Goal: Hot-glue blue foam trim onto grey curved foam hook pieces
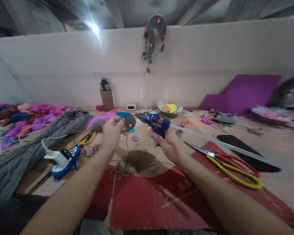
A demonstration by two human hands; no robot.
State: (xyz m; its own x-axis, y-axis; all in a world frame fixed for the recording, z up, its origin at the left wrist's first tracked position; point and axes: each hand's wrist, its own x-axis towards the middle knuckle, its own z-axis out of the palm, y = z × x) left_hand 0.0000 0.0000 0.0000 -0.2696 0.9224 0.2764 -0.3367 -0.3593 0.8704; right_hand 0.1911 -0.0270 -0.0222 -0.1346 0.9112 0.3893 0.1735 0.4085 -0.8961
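At your far nine o'clock a thick bundle of grey yarn (39, 140) lies across the counter (279, 143), with a heap of pink and purple fabric scraps (26, 114) behind it. Just to its right sits a blue and white tape dispenser (63, 161), and beyond that, at about eleven o'clock, a metal water bottle (106, 94) stands upright against the white wall.

Your left hand (112, 132) is raised near the centre, fingers closed around a round disc (127, 119) that is blue on one half and grey on the other; a thin thread hangs down from it towards a loose tangle of yarn (137, 161) on the red mat (149, 199) at your six o'clock.

Your right hand (168, 145) is wrapped tightly round the grip of a blue glue gun (154, 122), its nozzle pointing left at the disc and very close to it; you cannot tell whether they touch. A clear glue stick (210, 138) trails from the back of the gun towards three o'clock.

Further right, red and yellow scissors (230, 163) lie on the mat's edge, beside a black sheet (245, 151). A purple foam sheet (242, 93) leans against the wall at two o'clock.
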